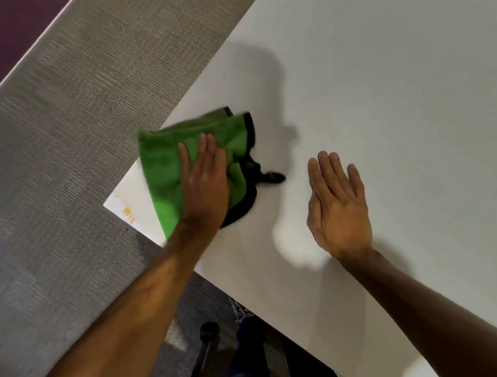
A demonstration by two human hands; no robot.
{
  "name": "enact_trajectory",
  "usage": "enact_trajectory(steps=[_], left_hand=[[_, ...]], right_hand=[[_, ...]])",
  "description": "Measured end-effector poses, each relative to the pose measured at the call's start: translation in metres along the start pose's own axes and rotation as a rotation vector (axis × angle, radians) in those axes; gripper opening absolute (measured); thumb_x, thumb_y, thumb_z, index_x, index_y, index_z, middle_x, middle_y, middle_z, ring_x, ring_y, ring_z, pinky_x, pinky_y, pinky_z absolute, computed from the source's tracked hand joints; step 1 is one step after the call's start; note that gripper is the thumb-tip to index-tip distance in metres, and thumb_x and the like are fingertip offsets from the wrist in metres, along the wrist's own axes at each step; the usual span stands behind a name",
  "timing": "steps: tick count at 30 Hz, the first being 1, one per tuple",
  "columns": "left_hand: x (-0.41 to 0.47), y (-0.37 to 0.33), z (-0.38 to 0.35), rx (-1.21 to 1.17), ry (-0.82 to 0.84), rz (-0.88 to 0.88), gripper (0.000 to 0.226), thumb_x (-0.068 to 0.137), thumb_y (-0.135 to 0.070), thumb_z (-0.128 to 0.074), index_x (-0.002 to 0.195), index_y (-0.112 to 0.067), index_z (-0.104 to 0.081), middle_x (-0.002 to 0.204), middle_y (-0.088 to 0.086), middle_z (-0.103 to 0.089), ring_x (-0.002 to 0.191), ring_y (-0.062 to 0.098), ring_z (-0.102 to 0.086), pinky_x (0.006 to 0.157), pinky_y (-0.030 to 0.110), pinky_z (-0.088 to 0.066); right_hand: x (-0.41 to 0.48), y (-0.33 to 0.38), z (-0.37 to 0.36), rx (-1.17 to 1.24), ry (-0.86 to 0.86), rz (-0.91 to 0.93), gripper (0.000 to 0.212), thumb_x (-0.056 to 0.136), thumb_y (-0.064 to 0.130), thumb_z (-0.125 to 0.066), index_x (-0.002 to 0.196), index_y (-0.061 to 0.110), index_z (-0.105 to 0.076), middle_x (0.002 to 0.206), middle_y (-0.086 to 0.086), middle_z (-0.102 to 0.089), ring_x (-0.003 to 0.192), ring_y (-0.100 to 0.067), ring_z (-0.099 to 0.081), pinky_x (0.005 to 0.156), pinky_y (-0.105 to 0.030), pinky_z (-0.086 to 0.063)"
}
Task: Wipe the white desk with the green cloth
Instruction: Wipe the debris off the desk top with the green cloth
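Left of centre in the frame, the left hand (204, 178) lies flat, palm down, fingers straight and together, pressing on the green cloth (168, 174) without gripping it. The cloth, black-edged and folded, sits at the corner of the white desk (400, 71), its left edge reaching past the desk's rim over the grey carpet (44, 153). A small yellow mark (127, 211) shows on the desk corner just left of the cloth. The right hand (337, 207) rests open and empty on the desk, right of the cloth and apart from it.
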State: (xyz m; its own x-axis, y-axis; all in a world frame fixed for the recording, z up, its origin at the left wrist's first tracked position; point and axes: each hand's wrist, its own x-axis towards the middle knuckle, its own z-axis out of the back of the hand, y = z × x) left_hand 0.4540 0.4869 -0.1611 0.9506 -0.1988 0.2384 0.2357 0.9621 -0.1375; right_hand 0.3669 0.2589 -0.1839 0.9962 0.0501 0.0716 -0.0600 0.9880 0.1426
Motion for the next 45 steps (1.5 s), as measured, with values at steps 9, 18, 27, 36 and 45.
enact_trajectory(steps=[9,18,27,36,45], left_hand=[[-0.119,-0.019,0.010,-0.157,0.217,-0.397,0.023,0.100,-0.012,-0.048,0.116,-0.001,-0.061,0.150,0.020,-0.042,0.146,0.031,-0.029,0.113,0.062,-0.027],[-0.021,0.009,0.002,-0.097,0.179,-0.150,0.026,0.090,-0.007,-0.049,0.111,-0.001,-0.062,0.149,0.019,-0.045,0.142,0.034,-0.036,0.111,0.065,-0.026],[0.081,0.026,-0.020,0.022,0.210,0.155,0.048,0.096,-0.009,-0.042,0.143,0.002,-0.034,0.156,0.019,-0.033,0.148,0.029,-0.024,0.117,0.062,-0.014],[-0.068,0.003,0.007,-0.143,0.138,-0.082,0.026,0.093,0.000,-0.031,0.111,0.005,-0.049,0.138,0.033,-0.050,0.135,0.043,-0.043,0.103,0.070,-0.034],[0.021,0.021,-0.003,-0.070,0.167,0.121,0.046,0.079,0.006,-0.058,0.123,0.015,-0.051,0.133,0.035,-0.053,0.129,0.045,-0.050,0.101,0.074,-0.033]], right_hand=[[0.000,-0.002,-0.001,0.014,0.021,0.027,0.061,0.101,0.018,-0.039,0.159,0.005,-0.028,0.168,-0.015,-0.027,0.158,-0.032,-0.022,0.125,-0.057,-0.027],[-0.002,-0.005,-0.011,0.026,-0.078,0.059,0.056,0.104,0.016,-0.035,0.158,0.004,-0.030,0.167,-0.016,-0.029,0.157,-0.032,-0.025,0.125,-0.059,-0.028],[-0.001,-0.008,-0.016,0.013,-0.085,0.060,0.056,0.106,0.022,-0.025,0.158,0.004,-0.033,0.166,-0.015,-0.032,0.157,-0.032,-0.026,0.125,-0.057,-0.027],[-0.002,-0.003,-0.009,0.001,-0.031,0.031,0.057,0.104,0.021,-0.026,0.157,0.003,-0.033,0.166,-0.016,-0.031,0.156,-0.034,-0.026,0.124,-0.059,-0.029],[-0.002,-0.002,-0.012,0.067,-0.102,0.047,0.054,0.104,0.014,-0.034,0.157,0.004,-0.034,0.165,-0.015,-0.033,0.156,-0.031,-0.028,0.124,-0.058,-0.029]])
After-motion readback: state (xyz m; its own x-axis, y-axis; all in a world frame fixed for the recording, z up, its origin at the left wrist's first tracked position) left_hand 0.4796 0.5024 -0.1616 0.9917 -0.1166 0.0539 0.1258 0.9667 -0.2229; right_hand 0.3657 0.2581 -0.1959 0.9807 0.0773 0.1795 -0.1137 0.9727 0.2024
